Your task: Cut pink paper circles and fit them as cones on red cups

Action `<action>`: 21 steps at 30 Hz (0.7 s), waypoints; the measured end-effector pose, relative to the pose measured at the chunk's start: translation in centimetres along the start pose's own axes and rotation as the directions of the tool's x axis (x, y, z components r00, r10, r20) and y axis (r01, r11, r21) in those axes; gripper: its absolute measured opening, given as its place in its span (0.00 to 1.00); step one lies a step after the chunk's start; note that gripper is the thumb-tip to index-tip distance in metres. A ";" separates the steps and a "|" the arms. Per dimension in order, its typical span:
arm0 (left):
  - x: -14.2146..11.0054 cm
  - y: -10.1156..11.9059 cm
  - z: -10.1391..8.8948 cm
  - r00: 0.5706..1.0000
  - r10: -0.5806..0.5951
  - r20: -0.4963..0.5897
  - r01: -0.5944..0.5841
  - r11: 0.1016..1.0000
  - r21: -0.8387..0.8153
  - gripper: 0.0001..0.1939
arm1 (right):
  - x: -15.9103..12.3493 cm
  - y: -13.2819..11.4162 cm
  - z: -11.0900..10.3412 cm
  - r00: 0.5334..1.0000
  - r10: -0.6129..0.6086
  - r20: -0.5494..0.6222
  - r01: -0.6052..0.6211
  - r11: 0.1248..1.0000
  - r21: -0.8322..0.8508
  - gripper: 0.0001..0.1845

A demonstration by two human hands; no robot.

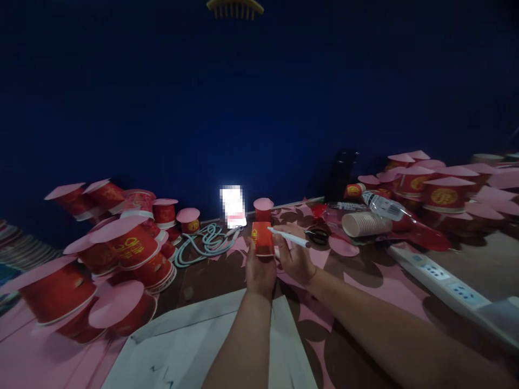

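Note:
My left hand (260, 273) is closed around a small red paper cup (263, 239) with yellow lettering, held above the table. A white pen (290, 236) sits in the grip of my right hand (295, 260), its tip at the cup's right edge. Just behind the cup stands another red cup topped with a pink paper disc (263, 204). Black-handled scissors (317, 235) lie to the right of the pen. Under my forearms is a large white sheet (190, 340) with a few dark marks.
Red cups with pink discs (125, 243) are piled at the left, and more (446, 194) at the right. A glowing phone (234, 208) leans at the back beside a coiled pale cable (203, 246). Stacked paper cups (365, 224) and a power strip (441, 281) lie right. Pink paper scraps (377, 286) cover the table.

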State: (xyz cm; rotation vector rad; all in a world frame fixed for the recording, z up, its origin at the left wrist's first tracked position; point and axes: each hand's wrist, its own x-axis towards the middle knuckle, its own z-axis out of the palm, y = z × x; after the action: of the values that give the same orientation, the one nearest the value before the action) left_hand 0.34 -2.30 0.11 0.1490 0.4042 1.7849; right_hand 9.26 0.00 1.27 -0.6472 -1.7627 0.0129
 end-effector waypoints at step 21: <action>-0.9 -0.5 0.6 0.997 0.014 -0.070 -0.009 0.997 0.070 0.17 | 0.6 0.7 -0.2 0.999 -0.037 0.015 0.038 0.997 -0.064 0.09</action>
State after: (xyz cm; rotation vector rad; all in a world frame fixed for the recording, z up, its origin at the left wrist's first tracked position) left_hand 1.19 -2.91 0.58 0.1382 0.5173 1.7915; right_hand 9.65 0.78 1.66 -0.6617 -1.7939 -0.0648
